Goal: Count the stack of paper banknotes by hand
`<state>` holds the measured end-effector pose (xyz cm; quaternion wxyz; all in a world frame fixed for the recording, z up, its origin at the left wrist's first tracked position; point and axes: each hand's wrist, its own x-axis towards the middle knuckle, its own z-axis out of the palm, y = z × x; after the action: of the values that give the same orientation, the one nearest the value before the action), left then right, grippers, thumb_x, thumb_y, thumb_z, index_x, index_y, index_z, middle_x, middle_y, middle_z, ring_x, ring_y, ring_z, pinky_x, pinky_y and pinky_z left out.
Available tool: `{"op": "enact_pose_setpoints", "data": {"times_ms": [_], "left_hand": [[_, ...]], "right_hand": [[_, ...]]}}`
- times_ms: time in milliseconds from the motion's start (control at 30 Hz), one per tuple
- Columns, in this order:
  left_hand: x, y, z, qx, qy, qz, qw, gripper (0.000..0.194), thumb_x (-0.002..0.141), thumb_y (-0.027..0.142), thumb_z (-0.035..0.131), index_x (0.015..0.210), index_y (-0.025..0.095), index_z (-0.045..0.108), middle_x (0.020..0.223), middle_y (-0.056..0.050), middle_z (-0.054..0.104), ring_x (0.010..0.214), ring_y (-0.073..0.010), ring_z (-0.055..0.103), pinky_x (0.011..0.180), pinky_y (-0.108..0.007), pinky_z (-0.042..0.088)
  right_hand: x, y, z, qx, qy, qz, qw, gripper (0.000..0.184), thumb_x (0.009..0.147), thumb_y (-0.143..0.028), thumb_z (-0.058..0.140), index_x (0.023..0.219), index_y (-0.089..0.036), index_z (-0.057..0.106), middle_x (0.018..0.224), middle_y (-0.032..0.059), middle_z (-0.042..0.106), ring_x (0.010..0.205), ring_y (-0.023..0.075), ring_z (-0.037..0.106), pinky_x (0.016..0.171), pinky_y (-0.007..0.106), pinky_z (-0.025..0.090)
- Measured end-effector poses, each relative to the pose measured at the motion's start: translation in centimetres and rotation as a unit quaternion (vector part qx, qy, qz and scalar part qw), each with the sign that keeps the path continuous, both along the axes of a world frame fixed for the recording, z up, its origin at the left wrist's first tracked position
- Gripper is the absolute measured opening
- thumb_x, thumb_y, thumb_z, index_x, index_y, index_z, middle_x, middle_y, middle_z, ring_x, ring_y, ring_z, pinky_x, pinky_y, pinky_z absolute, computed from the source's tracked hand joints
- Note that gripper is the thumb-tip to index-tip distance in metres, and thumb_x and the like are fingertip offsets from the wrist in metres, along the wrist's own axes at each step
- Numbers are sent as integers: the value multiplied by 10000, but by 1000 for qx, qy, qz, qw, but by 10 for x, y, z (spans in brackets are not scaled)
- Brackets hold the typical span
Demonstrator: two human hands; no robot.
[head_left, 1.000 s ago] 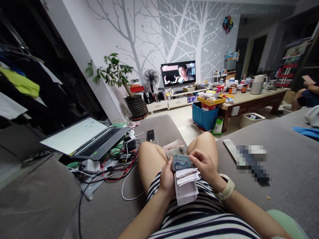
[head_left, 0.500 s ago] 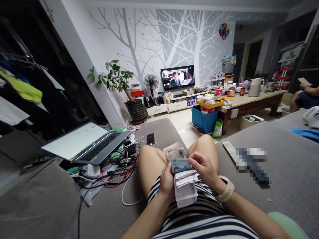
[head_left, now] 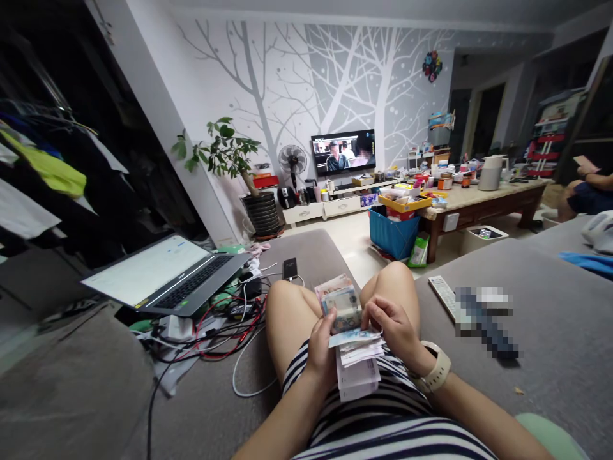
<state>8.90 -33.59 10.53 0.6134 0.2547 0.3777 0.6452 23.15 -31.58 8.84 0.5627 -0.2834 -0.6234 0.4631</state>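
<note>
My left hand (head_left: pixel 320 350) is closed around a stack of banknotes (head_left: pixel 345 310) held over my lap, its thumb lying on top of the notes. The upper part of the stack fans out between my knees. A light-blue banknote (head_left: pixel 345 337) is folded down toward me, and my right hand (head_left: pixel 391 324) has its fingers closed at that note's right end. Below it, several pale folded-over note ends (head_left: pixel 359 374) hang toward my striped clothing. A light-coloured watch (head_left: pixel 435 369) is on my right wrist.
On the grey sofa at left lie an open laptop (head_left: pixel 165 275), tangled cables (head_left: pixel 225 332) and a phone (head_left: pixel 290 268). A white remote (head_left: pixel 441 295) and blurred-out items lie at right. Ahead stands a cluttered table (head_left: pixel 460 199); another person's arm (head_left: pixel 598 179) shows at far right.
The blue banknote has been folded down toward me, uncovering another note beneath it. My right fingers have moved slightly down with it; my left thumb now lies higher on the stack.
</note>
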Motion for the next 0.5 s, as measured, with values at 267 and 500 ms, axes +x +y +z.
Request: {"op": "enact_pose_setpoints", "data": {"times_ms": [267, 500], "left_hand": [[0, -2, 0, 10, 15, -39, 999, 366, 603, 324, 769, 882, 97, 698, 816, -106, 744, 879, -302, 693, 803, -373, 518], [0, 0, -9, 30, -2, -73, 997, 442, 648, 282, 766, 1030, 88, 656, 941, -128, 739, 832, -260, 696, 767, -337, 508]], "right_hand": [[-1, 1, 0, -24, 8, -40, 999, 326, 800, -460, 678, 704, -182, 539, 606, -18, 530, 567, 121, 444, 534, 251, 340], [-1, 10, -4, -56, 26, -69, 996, 375, 751, -507, 708, 750, -183, 519, 638, -23, 511, 595, 123, 455, 547, 247, 362]]}}
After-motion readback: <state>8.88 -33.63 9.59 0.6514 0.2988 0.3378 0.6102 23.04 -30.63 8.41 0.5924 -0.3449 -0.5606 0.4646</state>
